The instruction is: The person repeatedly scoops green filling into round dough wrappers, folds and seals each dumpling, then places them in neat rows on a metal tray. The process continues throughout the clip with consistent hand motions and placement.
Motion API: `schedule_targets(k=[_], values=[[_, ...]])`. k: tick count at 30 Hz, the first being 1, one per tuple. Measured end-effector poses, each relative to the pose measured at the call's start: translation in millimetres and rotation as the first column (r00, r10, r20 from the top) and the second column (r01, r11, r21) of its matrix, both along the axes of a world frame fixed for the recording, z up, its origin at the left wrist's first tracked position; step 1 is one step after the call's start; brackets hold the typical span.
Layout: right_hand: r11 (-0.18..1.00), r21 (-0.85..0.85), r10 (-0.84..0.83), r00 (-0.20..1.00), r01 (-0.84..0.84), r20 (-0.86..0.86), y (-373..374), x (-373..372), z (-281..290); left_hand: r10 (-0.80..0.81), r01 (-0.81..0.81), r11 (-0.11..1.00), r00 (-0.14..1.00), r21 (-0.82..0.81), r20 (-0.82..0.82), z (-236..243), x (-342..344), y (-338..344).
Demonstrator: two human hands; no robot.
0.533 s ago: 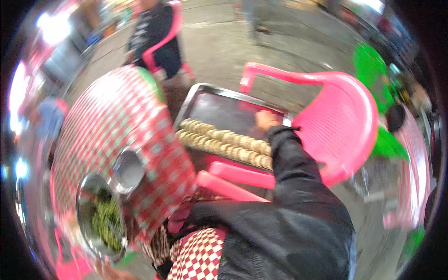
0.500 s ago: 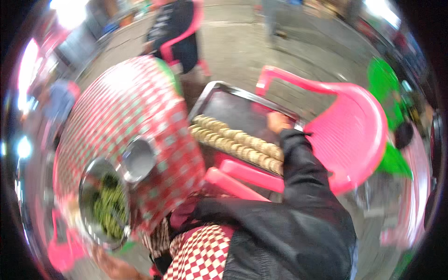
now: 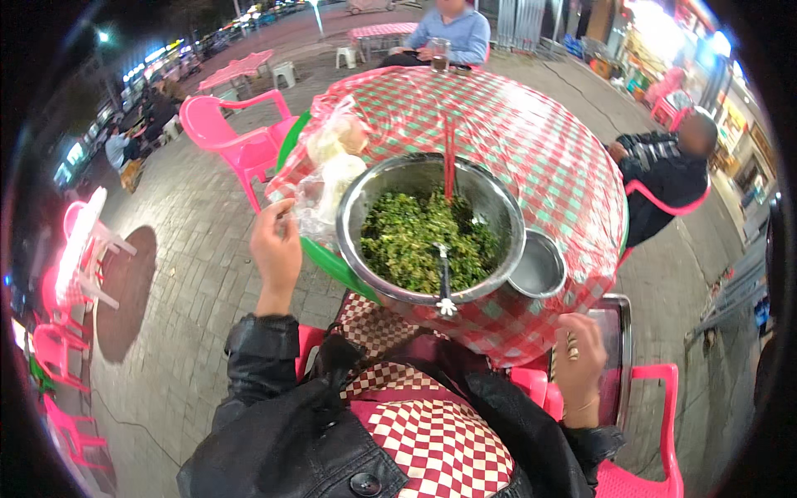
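Observation:
In front of me, a large steel bowl (image 3: pixel 346 228) of chopped green filling (image 3: pixel 407 241) stands at the near edge of the round table. A spoon with a dark handle (image 3: pixel 444 272) and red chopsticks (image 3: pixel 449 158) stick out of it. My left hand (image 3: pixel 278 253) is raised left of the bowl, fingers loosely bent, beside clear plastic bags with white dough (image 3: pixel 339 170). Over the metal tray (image 3: pixel 628 340) at the right hovers my right hand (image 3: pixel 581 365), fingers loosely curved and apart. Part of a dumpling row (image 3: pixel 572 345) shows past its fingers; the rest is hidden.
A small metal bowl (image 3: pixel 538 270) sits right of the large one on the checked tablecloth (image 3: pixel 531 141). The tray rests by a pink chair (image 3: pixel 664 415). One person (image 3: pixel 457 37) sits across the table, another (image 3: pixel 668 166) at the right. A pink chair (image 3: pixel 237 137) stands left.
My view has swung left from the tray to the table. My right hand, earlier at the tray's far edge, is now near its close side. My left hand has come up beside the bowl.

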State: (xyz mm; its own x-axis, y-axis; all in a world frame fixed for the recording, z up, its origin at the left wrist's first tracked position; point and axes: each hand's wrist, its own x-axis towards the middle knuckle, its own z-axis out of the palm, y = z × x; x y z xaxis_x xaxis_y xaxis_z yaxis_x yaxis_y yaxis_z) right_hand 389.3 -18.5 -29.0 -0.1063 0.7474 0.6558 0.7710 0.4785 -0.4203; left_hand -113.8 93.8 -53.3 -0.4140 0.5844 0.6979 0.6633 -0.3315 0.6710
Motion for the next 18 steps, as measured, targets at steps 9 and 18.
schedule_targets(k=[9,18], values=[[0.95,0.041,0.304,0.946,-0.311,0.115,21,-137,35,-0.315,0.126,0.889,0.867,-0.441,-0.386,-13,-13,82],[0.949,0.093,0.295,0.952,-0.302,0.082,25,-148,22,-0.167,0.115,0.983,0.882,-0.142,-0.441,-12,-4,69]])
